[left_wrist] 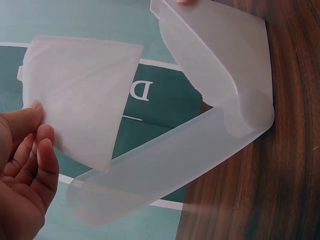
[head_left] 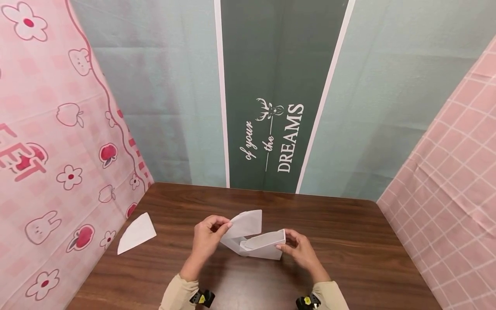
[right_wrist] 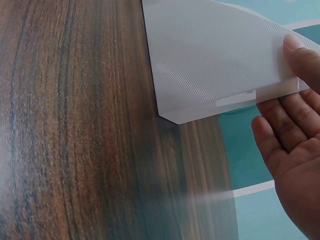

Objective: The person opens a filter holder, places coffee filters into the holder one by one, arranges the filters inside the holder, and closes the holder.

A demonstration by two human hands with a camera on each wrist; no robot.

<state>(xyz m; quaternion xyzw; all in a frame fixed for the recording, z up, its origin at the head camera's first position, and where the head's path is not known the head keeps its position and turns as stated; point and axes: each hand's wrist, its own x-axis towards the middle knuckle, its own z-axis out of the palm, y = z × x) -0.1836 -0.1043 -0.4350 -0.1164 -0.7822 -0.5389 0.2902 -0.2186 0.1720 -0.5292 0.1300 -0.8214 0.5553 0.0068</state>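
Pinching filter (left_wrist: 82, 100), left hand (head_left: 207, 236); gripping case (head_left: 265, 249), right hand (head_left: 300, 249); second filter (head_left: 137, 234), head view only.

Your head camera looks forward and down from above, far enough back to cover your left hand (head_left: 207, 234), right hand (head_left: 301, 249), the brown wood-grain table (head_left: 348, 241) and the dark green cloth panel (head_left: 280, 64) behind it. Your left wrist camera faces, from close by, the white fan-shaped papery sheet (left_wrist: 82, 97) and the translucent white plastic case (left_wrist: 220, 55); your right wrist camera, also near, faces the case's finely ribbed side. Both wrist views lie sideways, with table at right and left respectively. All three share case, table and panel.
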